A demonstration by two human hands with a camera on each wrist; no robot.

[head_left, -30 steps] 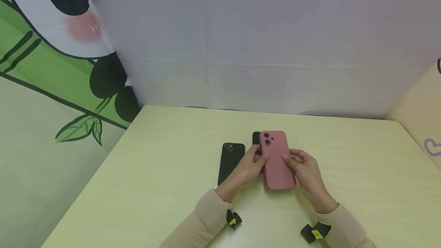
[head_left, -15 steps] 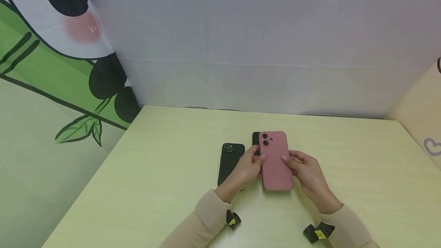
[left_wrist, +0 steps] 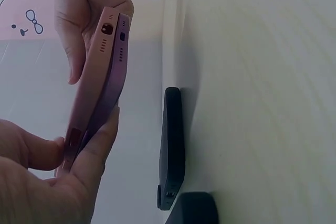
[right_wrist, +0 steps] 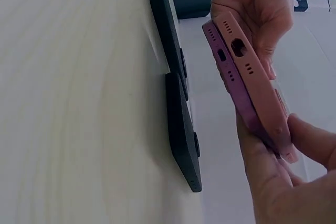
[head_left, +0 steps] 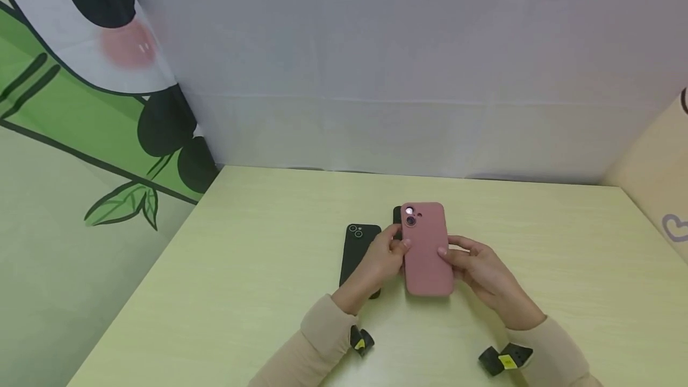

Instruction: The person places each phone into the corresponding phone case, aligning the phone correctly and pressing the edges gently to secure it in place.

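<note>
A pink phone case (head_left: 427, 255), its back with camera holes facing up, is held above the table between both hands. Behind it, in the left wrist view, a purple phone (left_wrist: 111, 85) lies against the case, with a narrow gap between them at the port end. My left hand (head_left: 383, 258) pinches the left edge, thumb on the pink side and fingers underneath. On the right edge my right hand (head_left: 486, 273) pinches likewise, thumb on the case's back. The right wrist view shows the case (right_wrist: 254, 72) and phone (right_wrist: 239, 90) at a slight angle to each other.
A black phone (head_left: 359, 249) lies on the pale wooden table (head_left: 242, 291), partly behind my left forearm. Another black phone (head_left: 397, 215) is mostly hidden by the pink case. A white sheet (head_left: 376, 76) hangs along the table's back edge.
The pink case has shifted slightly left and is turned a little more upright in view. My right wrist has swung outward to the right. Both hands keep their hold.
</note>
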